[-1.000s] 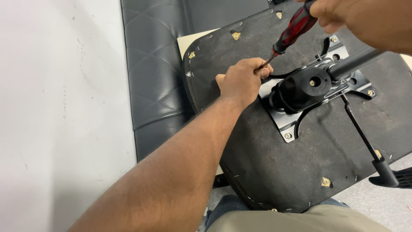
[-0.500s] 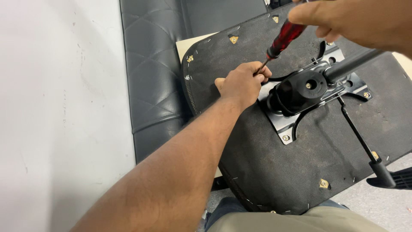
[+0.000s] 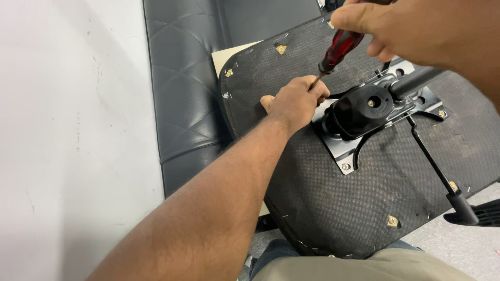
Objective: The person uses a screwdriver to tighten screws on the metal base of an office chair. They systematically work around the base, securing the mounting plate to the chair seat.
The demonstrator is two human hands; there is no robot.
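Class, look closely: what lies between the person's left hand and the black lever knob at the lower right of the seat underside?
In the head view, between the left hand and the lever knob sit the black mechanism housing on its metal plate, then the thin lever rod.

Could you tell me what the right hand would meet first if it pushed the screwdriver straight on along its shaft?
Probably the left hand, which already wraps the tip of the red-handled screwdriver held by the right hand; beneath it lies the metal mounting plate, though depth is unclear.

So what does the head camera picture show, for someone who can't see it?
A right hand holds a red-handled screwdriver, its tip steadied by the left hand at a metal plate on an upturned black chair seat. A grey padded cushion lies behind.
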